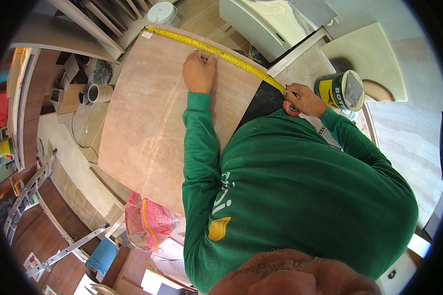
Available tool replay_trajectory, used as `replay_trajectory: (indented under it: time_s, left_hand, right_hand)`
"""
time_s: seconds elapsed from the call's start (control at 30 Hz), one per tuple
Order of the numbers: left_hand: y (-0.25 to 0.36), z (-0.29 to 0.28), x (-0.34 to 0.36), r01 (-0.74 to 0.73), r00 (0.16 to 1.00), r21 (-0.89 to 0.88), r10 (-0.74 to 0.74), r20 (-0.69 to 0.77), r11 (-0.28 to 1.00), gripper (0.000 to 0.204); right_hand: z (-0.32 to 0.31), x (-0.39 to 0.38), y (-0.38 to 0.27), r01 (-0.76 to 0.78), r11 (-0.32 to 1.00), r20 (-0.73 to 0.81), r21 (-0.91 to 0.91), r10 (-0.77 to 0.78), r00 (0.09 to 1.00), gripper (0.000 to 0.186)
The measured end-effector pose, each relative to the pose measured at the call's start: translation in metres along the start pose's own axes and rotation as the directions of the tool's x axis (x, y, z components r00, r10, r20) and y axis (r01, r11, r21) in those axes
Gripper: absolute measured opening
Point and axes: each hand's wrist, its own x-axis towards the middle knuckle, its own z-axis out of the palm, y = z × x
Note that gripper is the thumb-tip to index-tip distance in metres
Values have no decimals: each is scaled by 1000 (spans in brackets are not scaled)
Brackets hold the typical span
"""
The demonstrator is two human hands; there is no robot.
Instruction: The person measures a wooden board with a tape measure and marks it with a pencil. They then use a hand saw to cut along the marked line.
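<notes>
A pale reddish plywood sheet (138,108) fills the middle left. A yellow tape measure blade (236,61) stretches along its far edge, from the top left corner to the red tape case (291,109). My right hand (302,98) is closed on that case, beyond the sheet's right edge. My left hand (199,69) rests on the sheet just below the blade, fingers curled together; whether anything is in them I cannot make out. My green sleeves lead to both hands.
A large green and yellow can (338,91) stands right of my right hand. A white bucket (162,14), grey pipe piece (100,93) and stacked boards (98,22) sit beyond the sheet. At left are a metal ladder (27,189) and a pink bag (150,223).
</notes>
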Motion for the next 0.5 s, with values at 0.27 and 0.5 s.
replay_trajectory:
  time_s: [0.27, 0.5]
  left_hand:
    - [-3, 2, -1, -7, 1000, 14, 7, -3, 1000, 34]
    - [26, 9, -31, -133, 989, 275, 110, 96, 952, 64]
  right_hand:
    - [0, -1, -1, 24, 1000, -21, 10, -24, 999, 43]
    - [-1, -1, 0, 31, 999, -25, 25, -31, 999, 43]
